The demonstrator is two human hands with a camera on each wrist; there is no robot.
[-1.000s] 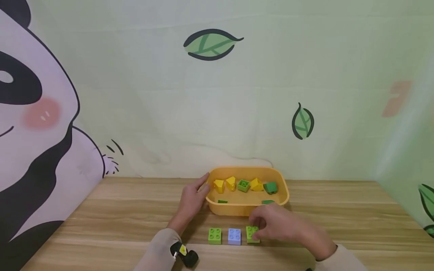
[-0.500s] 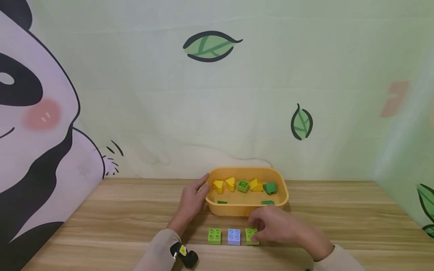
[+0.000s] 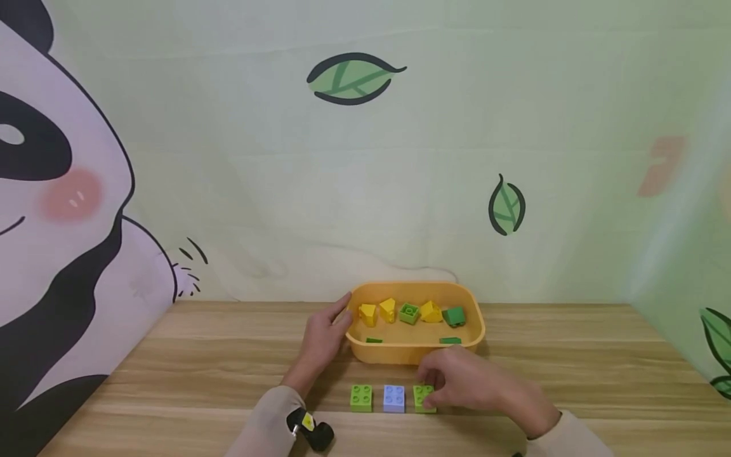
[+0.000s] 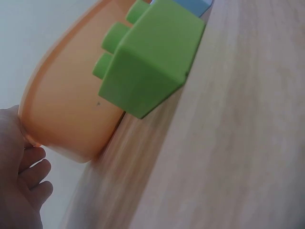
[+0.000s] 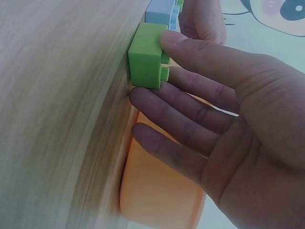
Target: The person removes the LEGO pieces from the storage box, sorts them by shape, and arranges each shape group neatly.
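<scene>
Three building blocks stand in a row on the table: a light green block (image 3: pixel 361 398) at left, a blue block (image 3: pixel 394 398) in the middle and another light green block (image 5: pixel 147 57) at right. My right hand (image 3: pixel 465 381) pinches the right-hand green block, thumb on its near studded edge and fingers at its far side. Behind the row sits an orange-yellow plastic tub (image 3: pixel 417 354). At the tub's left end, my left hand (image 3: pixel 324 336) holds the rim, its other fingers curled outside the wall in the left wrist view.
Inside the tub lie several loose blocks, among them a yellow block (image 3: pixel 431 311), a light green block (image 3: pixel 408 313) and a dark green block (image 3: pixel 454 317). The tub's front wall partly hides two green pieces. A printed cloth backdrop (image 3: pixel 257 158) rises behind the wooden table (image 3: pixel 559 355).
Almost nothing moves. Both hands keep their places on the tub and the right-hand green block; the whole head view shifts very slightly.
</scene>
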